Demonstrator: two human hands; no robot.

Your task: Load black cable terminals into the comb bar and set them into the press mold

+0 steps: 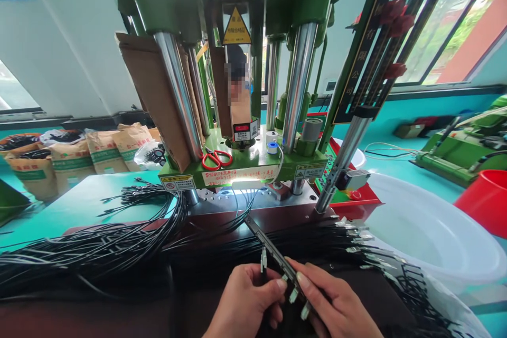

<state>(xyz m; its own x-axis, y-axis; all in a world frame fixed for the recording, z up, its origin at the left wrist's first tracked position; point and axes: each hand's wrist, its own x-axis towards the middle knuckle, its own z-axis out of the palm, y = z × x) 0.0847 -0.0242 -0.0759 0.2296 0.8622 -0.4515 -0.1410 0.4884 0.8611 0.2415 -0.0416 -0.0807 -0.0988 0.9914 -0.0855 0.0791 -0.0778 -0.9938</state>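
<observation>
Two hands (291, 301), one fixture bar (273, 251), three seated plugs (293, 294).

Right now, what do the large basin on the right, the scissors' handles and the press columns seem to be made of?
Large basin: probably plastic, white and slightly translucent, with a soft sheen. Scissors' handles: likely plastic, glossy red loops. Press columns: apparently polished steel, with mirror-like reflections and bright streaks. The strip that the right hand and left hand hold looks like dark metal, though this is uncertain.

Press (237, 63) behind hands, cable bundle (87, 248) left, basin (435, 232) right, scissors (217, 159) on press base.
</observation>
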